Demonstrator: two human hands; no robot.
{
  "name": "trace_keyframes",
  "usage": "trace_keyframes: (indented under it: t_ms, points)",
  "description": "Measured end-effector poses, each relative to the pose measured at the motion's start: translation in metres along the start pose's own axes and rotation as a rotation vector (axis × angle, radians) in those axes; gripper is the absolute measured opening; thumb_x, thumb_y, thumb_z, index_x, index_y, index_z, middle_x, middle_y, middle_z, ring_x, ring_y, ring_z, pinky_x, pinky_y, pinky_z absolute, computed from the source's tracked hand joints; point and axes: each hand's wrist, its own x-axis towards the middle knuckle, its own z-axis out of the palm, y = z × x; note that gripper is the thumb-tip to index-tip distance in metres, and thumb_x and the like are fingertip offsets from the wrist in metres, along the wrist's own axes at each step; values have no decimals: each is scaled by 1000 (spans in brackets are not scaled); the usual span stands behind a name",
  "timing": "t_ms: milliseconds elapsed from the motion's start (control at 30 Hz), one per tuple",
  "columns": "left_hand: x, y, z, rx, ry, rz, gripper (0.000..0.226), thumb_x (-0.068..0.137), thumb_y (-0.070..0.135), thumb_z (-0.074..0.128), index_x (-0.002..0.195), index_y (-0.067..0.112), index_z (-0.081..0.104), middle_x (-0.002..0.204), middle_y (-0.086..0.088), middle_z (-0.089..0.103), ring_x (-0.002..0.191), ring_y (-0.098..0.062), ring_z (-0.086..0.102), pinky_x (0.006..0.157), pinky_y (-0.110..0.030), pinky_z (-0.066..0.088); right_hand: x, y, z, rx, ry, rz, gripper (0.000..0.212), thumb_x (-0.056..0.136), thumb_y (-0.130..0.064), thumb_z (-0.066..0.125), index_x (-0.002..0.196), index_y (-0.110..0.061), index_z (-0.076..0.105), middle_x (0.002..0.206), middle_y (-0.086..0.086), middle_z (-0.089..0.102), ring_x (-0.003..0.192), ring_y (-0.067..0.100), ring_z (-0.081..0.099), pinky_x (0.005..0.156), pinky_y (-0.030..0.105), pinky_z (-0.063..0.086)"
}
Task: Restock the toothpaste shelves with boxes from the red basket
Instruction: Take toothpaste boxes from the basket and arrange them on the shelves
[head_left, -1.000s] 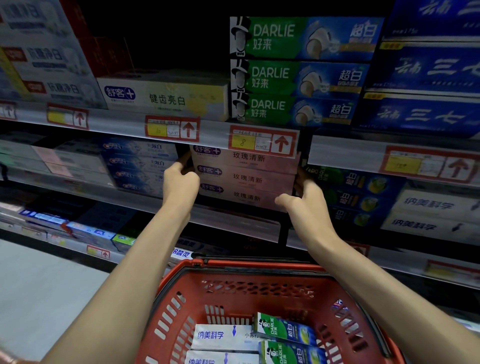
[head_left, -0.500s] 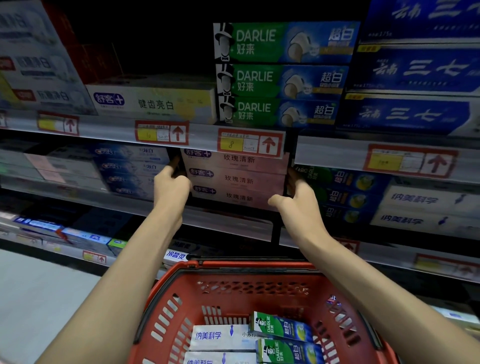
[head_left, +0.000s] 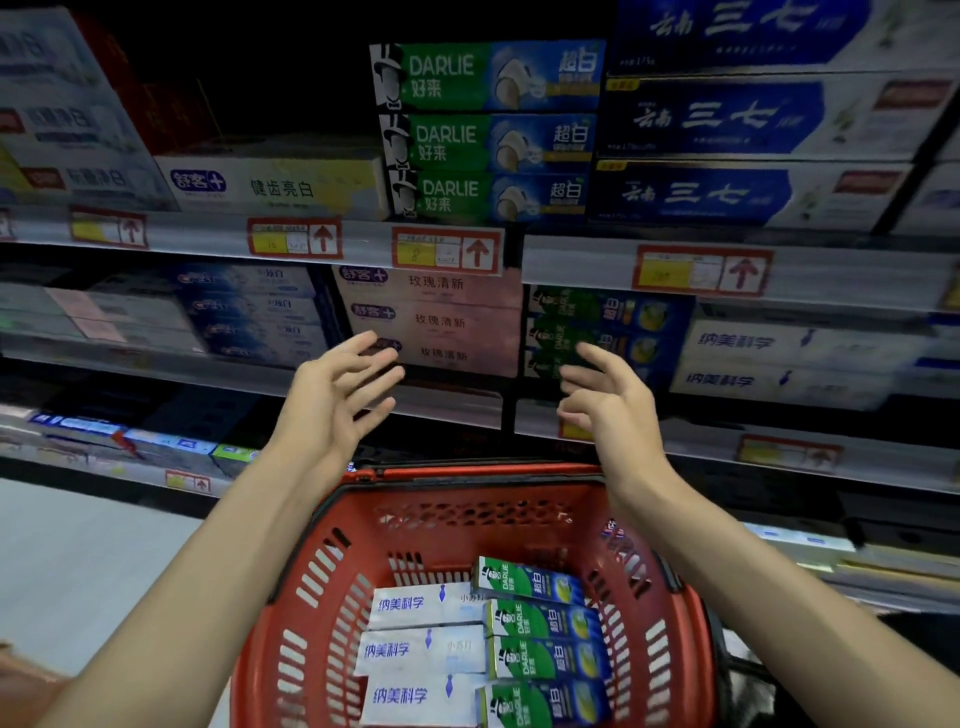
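A stack of three pink toothpaste boxes (head_left: 441, 319) sits on the middle shelf. My left hand (head_left: 332, 395) hovers in front of the stack's lower left corner, fingers spread, holding nothing. My right hand (head_left: 610, 395) hangs off the stack's right side, fingers loosely bent and empty. Below my arms is the red basket (head_left: 332, 566). It holds white boxes (head_left: 415, 649) on the left and green-blue Darlie boxes (head_left: 545, 629) on the right.
Green Darlie boxes (head_left: 483, 135) and blue boxes (head_left: 727, 119) fill the upper shelf. The middle shelf carries blue boxes (head_left: 249, 312) to the left, Darlie boxes (head_left: 597, 322) and white boxes (head_left: 779, 358) to the right. Price tags (head_left: 447, 252) line the shelf edges. Grey floor (head_left: 78, 561) lies at the left.
Both hands have let go of the sides of the pink stack and drawn back toward me with fingers open. The view has shifted slightly.
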Motion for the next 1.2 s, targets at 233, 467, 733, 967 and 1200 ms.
trace_keyframes:
  t_ms: [233, 467, 733, 967, 1200]
  points:
    - [-56, -8, 15, -42, -102, -10, 39, 100, 15, 45, 135, 19, 63, 124, -3, 74, 116, -19, 71, 102, -41, 49, -34, 10, -33, 83, -38, 22, 57, 90, 8, 55, 140, -21, 57, 121, 5, 68, 112, 17, 66, 97, 36, 55]
    - [-55, -94, -13, 803, -177, -30, 28, 102, 12, 50, 123, 20, 68, 119, -6, 75, 103, -18, 70, 85, -31, 52, -62, 87, -52, -740, -436, -32, 36, 86, -27, 58, 121, -25, 66, 106, 6, 75, 89, 23, 72, 80, 40, 58]
    - [-77, -164, -99, 2285, -465, -239, 46, 96, 42, 38, 138, 34, 56, 147, 3, 55, 146, -30, 34, 116, -68, 8, -103, 161, -94, -1695, -654, -160, 37, 95, -41, 51, 111, -13, 69, 115, 13, 72, 106, 36, 69, 88, 37, 52]
    - [-92, -178, -101, 2503, -564, -179, 60, 100, 55, 24, 156, 36, 36, 169, 6, 18, 158, -29, -11, 110, -77, -9, -101, 166, -133, -1764, -583, -87, 37, 87, -38, 57, 114, -16, 68, 116, 9, 73, 110, 33, 69, 88, 36, 53]
    - [-102, -187, -51, 2482, -704, -159, 66, 101, 61, 19, 161, 35, 21, 172, 4, 7, 156, -31, -20, 110, -75, -17, -110, 156, -178, -1764, -542, 26, 38, 88, -38, 57, 118, -18, 67, 118, 9, 71, 112, 33, 67, 87, 35, 52]
